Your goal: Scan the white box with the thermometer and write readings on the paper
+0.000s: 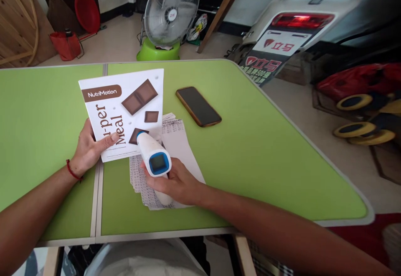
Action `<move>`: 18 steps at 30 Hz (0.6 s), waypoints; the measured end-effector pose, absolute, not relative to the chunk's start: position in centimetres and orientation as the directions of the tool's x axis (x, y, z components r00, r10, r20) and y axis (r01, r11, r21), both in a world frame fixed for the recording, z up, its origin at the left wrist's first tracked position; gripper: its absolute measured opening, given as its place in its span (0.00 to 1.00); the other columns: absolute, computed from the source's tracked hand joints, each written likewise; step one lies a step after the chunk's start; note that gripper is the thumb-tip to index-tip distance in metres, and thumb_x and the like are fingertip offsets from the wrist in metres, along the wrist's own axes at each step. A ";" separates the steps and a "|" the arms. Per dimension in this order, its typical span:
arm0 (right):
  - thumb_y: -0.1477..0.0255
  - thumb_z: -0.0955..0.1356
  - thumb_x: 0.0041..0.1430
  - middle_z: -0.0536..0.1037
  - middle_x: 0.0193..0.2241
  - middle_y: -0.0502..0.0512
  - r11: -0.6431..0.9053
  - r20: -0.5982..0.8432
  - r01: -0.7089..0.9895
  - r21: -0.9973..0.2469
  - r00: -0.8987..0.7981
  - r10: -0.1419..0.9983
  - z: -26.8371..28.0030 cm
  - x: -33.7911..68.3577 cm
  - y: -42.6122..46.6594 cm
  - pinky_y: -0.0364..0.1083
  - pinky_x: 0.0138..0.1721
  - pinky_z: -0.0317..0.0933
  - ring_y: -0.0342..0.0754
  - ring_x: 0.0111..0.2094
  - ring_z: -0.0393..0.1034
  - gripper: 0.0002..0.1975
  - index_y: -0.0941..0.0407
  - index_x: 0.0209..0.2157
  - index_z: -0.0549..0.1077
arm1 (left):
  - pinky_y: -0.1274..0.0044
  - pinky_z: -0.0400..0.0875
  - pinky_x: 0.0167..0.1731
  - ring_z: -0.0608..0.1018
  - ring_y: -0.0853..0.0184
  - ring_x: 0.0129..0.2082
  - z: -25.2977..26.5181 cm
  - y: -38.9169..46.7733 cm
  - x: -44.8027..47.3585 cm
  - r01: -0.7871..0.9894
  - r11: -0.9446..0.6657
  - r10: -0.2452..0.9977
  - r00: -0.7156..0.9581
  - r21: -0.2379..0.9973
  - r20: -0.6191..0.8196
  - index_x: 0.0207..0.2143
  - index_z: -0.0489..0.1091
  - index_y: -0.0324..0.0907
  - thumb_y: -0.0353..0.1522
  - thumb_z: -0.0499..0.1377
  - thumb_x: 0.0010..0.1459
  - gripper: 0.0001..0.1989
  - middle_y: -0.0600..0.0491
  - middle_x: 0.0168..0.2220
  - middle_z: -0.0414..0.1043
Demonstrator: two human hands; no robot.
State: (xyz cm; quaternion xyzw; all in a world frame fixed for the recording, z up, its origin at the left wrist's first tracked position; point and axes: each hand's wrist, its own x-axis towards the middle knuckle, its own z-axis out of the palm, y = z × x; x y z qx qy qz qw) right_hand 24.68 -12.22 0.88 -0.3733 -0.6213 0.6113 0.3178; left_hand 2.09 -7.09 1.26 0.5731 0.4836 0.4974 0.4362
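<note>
My left hand (90, 146) grips the lower left of a white box (140, 79) printed "NutriMotion" with pictures of chocolate pieces. Its thumb lies across the front; the other fingers are hidden behind. In my right hand (178, 182) is a white infrared thermometer (150, 150) with a blue-rimmed screen, the fingers wrapped round its handle. The thermometer's front end overlaps the lower right of the box; whether they touch I cannot tell. Beneath both lies a stack of papers (184, 154) with handwriting on some sheets. The screen shows no reading that I can make out.
A dark phone (199, 106) in a brown case lies on the green folding table (250, 163), right of the papers. Beyond the table stand a fan (172, 14) on a green stool (158, 52) and, at the right, an electric scooter (300, 21).
</note>
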 end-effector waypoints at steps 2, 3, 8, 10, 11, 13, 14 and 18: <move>0.69 0.69 0.48 0.68 0.24 0.47 -0.039 -0.081 0.092 -0.995 -0.523 0.849 0.9 24.8 -12.1 0.44 0.30 0.61 0.42 0.26 0.62 0.07 0.55 0.27 0.66 | 0.62 0.75 0.41 0.77 0.50 0.45 1.5 -7.2 2.3 0.125 -0.153 0.988 0.035 0.980 0.149 0.46 0.66 0.39 0.44 0.72 0.44 0.31 0.44 0.47 0.75; 0.69 0.69 0.48 0.68 0.24 0.47 -0.046 -0.091 0.097 -0.994 -0.529 0.844 0.9 24.8 -12.1 0.44 0.31 0.61 0.42 0.27 0.62 0.07 0.55 0.27 0.67 | 0.62 0.75 0.41 0.77 0.50 0.45 1.6 -7.2 2.3 0.132 -0.156 0.988 0.036 0.979 0.152 0.46 0.66 0.39 0.44 0.72 0.43 0.31 0.43 0.46 0.75; 0.67 0.71 0.48 0.71 0.25 0.49 -0.054 -0.100 0.101 -0.993 -0.529 0.843 0.9 25.0 -12.1 0.45 0.31 0.64 0.43 0.27 0.65 0.09 0.56 0.28 0.69 | 0.60 0.73 0.40 0.76 0.48 0.46 1.5 -7.2 2.3 0.194 -0.155 0.988 0.025 0.969 0.153 0.46 0.66 0.39 0.46 0.71 0.43 0.32 0.42 0.46 0.74; 0.67 0.71 0.48 0.71 0.25 0.49 -0.039 -0.095 0.121 -0.992 -0.502 0.859 0.7 25.0 -12.1 0.45 0.31 0.64 0.44 0.27 0.65 0.08 0.56 0.27 0.69 | 0.61 0.73 0.40 0.76 0.48 0.47 1.5 -7.2 2.3 0.195 -0.144 0.990 0.022 0.970 0.142 0.46 0.65 0.39 0.46 0.71 0.43 0.33 0.42 0.47 0.74; 0.67 0.71 0.48 0.71 0.24 0.49 -0.033 -0.092 0.128 -0.991 -0.490 0.867 0.7 25.0 -12.2 0.44 0.31 0.64 0.44 0.27 0.65 0.08 0.56 0.27 0.69 | 0.62 0.73 0.40 0.76 0.48 0.47 1.5 -7.2 2.3 0.196 -0.141 0.990 0.022 0.970 0.140 0.46 0.65 0.39 0.46 0.71 0.43 0.33 0.42 0.47 0.74; 0.68 0.71 0.48 0.72 0.24 0.49 -0.028 -0.081 0.118 -0.993 -0.474 0.877 0.5 25.0 -12.2 0.44 0.31 0.65 0.44 0.27 0.65 0.08 0.56 0.26 0.70 | 0.62 0.73 0.40 0.76 0.48 0.47 1.6 -7.3 2.3 0.199 -0.144 0.989 0.023 0.969 0.143 0.46 0.65 0.39 0.46 0.72 0.42 0.33 0.42 0.47 0.74; 0.68 0.71 0.48 0.72 0.24 0.49 -0.028 -0.075 0.106 -0.994 -0.475 0.877 0.4 25.0 -12.3 0.45 0.31 0.65 0.44 0.27 0.65 0.08 0.56 0.27 0.70 | 0.61 0.72 0.40 0.76 0.48 0.47 1.7 -7.3 2.3 0.202 -0.148 0.989 0.023 0.968 0.146 0.46 0.65 0.39 0.46 0.72 0.42 0.33 0.42 0.46 0.74; 0.69 0.71 0.47 0.72 0.24 0.49 -0.046 -0.079 0.078 -0.996 -0.489 0.869 0.3 25.0 -12.3 0.45 0.30 0.66 0.44 0.27 0.66 0.07 0.55 0.27 0.70 | 0.61 0.73 0.41 0.75 0.47 0.47 1.8 -7.3 2.4 0.207 -0.152 0.988 0.026 0.966 0.150 0.45 0.66 0.39 0.47 0.71 0.42 0.33 0.42 0.46 0.74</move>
